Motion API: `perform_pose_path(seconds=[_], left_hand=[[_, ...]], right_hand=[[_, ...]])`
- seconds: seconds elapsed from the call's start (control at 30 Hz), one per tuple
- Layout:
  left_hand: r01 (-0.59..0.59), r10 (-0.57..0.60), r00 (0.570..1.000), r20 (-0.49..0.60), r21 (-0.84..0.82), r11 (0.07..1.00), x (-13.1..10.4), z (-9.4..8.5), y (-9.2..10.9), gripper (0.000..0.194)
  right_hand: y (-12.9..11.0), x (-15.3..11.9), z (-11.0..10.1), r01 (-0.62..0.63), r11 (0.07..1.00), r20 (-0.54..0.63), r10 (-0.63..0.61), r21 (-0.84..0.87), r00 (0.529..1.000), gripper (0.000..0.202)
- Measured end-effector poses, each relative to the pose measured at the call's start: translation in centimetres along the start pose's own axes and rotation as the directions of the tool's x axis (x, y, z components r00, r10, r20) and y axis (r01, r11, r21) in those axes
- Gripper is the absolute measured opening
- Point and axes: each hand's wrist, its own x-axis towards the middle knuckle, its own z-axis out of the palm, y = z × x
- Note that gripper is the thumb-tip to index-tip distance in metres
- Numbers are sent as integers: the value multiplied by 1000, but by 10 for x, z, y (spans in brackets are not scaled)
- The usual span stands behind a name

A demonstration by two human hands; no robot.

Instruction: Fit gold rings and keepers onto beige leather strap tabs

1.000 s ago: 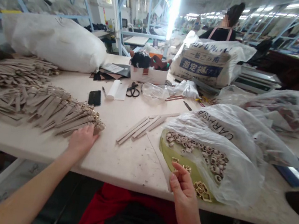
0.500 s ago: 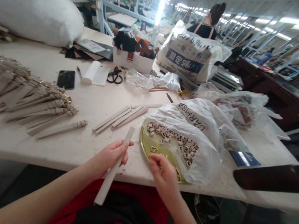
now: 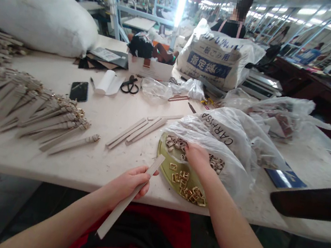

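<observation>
A flat beige strap slants across my left hand, whose thumb and fingers are closed around its upper half. My right hand reaches into small beige loops heaped at the mouth of a clear plastic bag. Its fingertips are hidden among the loops, so I cannot see whether they grip one. Beneath lies an olive-green tray with several gold-coloured metal buckles on its near part. More beige straps rest on the table behind my left hand.
A large pile of straps with metal fittings covers the table's left side. Further back are a phone, a paper roll, black scissors and a white box. A dark rounded bar juts in from the right.
My right hand has moved from the buckles, further away into the loops. My left hand has shifted slightly right with the strap, now tilted more. The view has shifted slightly.
</observation>
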Motion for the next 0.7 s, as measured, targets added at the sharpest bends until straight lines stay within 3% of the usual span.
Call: perform_pose_path(seconds=[0.17, 0.47, 0.53, 0.6, 0.7], left_hand=[[30, -29, 999, 13, -19, 999, 3, 1, -1, 38], [94, -85, 995, 54, -196, 976, -4, -2, 5, 22], [109, -100, 994, 52, -212, 971, -6, -1, 6, 21], [107, -100, 994, 47, -209, 972, -7, 0, 6, 21], [104, -94, 994, 62, -180, 978, -6, 0, 3, 19]], right_hand=[[-8, 9, 4, -17, 999, -33, 15, -46, 999, 39], [-20, 17, -2, 46, 999, -36, -47, -24, 998, 26], [-15, 8, -3, 29, 996, -62, -24, 79, 998, 22], [-8, -6, -3, 16, 951, -81, 10, 310, 997, 19], [-4, -31, -3, 39, 704, -86, 31, 709, 996, 28]])
